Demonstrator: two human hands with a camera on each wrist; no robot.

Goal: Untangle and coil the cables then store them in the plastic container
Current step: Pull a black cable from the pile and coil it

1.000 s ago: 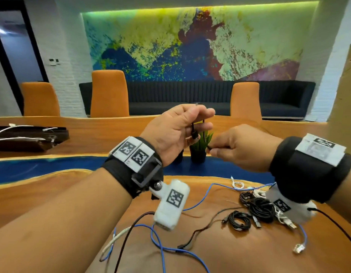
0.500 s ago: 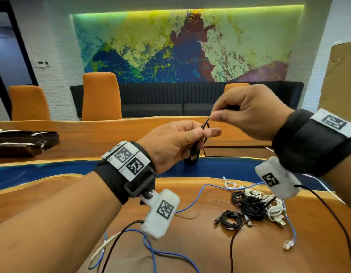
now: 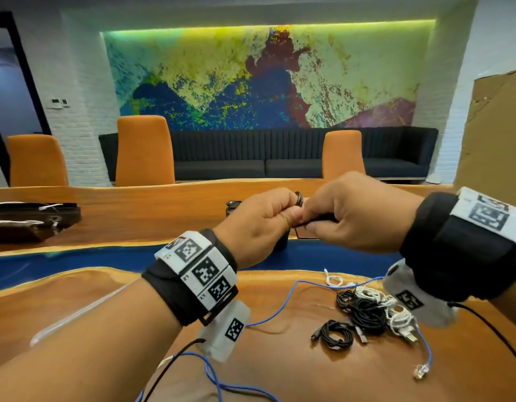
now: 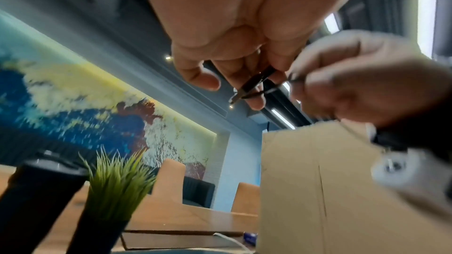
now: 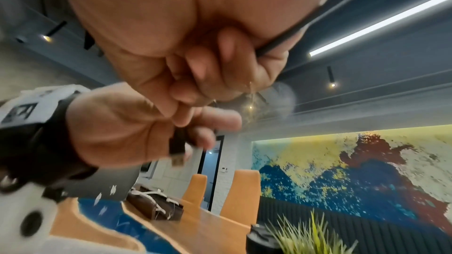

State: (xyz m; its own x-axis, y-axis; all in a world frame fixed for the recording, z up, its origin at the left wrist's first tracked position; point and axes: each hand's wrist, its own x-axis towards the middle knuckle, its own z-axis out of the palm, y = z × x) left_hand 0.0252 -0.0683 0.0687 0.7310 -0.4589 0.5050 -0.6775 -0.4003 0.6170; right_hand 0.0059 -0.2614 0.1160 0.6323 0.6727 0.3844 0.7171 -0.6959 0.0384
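Coiling is the step in hand: both hands are raised above the table (image 3: pixel 77 300) and work one black cable (image 4: pixel 254 82) between them. The left hand (image 3: pixel 259 224) has its fingers curled round the cable near its plug (image 5: pixel 176 154), which hangs below the thumb in the right wrist view. The right hand (image 3: pixel 352 216) pinches the free run of the same cable with fingers curled, its knuckles touching the left thumb. A small black loop (image 3: pixel 299 198) rises between the two hands.

Next, I judge, the right hand must carry its length round the left fingers to lay another turn, keeping it snug so the loops do not spring apart.

Compared with half a second ago, the right hand has dropped from above the left to level with it, and the hands now touch where they were apart.

On the table, near right, lies a tangle of black and white cables (image 3: pixel 369 311), with one coiled black cable (image 3: pixel 335 338) just left of it and a blue cable (image 3: pixel 280 309) trailing toward the near edge. The container cannot be made out with certainty.
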